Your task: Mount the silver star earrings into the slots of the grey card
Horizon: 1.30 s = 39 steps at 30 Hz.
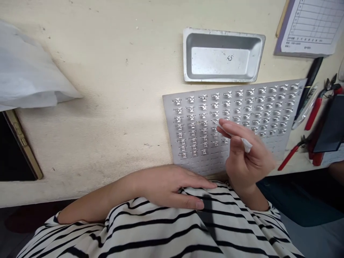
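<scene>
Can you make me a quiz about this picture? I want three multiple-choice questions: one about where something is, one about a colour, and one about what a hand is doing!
1. Where is the metal tray?
A. Just beyond the top edge of the silver plate
B. On the floor
C. In the person's lap

2. What colour are the handles of the pliers?
A. Blue
B. Red
C. Green

3. What is the left hand doing?
A. Gripping the metal tray
B. Resting on the striped shirt
C. Holding the pliers

Answers:
1. A, because the metal tray sits on the pale bench above the silver plate.
2. B, because the pliers lying at the right show red handles.
3. B, because its fingers lie on the striped shirt, while the right hand holds a slim tool.
</scene>
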### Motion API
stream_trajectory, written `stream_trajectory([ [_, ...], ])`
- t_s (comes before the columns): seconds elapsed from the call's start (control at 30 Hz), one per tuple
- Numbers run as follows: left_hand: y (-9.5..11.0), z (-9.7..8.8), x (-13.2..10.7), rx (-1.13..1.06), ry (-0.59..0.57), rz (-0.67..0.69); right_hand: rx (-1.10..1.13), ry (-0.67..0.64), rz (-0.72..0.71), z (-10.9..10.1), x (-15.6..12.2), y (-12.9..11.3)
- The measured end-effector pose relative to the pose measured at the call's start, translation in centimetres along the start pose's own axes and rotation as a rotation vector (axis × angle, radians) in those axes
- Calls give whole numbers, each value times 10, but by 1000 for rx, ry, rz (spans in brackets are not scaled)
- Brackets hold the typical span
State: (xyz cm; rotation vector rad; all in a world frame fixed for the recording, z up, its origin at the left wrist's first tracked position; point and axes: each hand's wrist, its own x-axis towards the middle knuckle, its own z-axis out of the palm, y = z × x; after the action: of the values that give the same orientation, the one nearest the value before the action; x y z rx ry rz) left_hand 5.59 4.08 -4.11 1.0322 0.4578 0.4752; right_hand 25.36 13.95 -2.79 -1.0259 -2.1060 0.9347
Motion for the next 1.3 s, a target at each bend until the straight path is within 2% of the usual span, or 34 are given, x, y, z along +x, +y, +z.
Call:
stream_trajectory([
  [0.07, 1, 0, -1, 9, 5, -5, -15, 59, -34, 8, 4, 0],
  [0.2, 2, 0, -3, 19, 13, -13, -16, 63, -19, 15, 6, 2],
  [0.6, 0, 0, -3, 4, 15, -20, -84, 93, -19, 9, -3, 4],
  [0.83, 1, 0, -3, -3, 11, -41, -75, 122, -37, 13, -3, 6],
  [1.3, 0, 0, -3, -27, 37, -32, -114, 105, -33, 12, -3, 4],
])
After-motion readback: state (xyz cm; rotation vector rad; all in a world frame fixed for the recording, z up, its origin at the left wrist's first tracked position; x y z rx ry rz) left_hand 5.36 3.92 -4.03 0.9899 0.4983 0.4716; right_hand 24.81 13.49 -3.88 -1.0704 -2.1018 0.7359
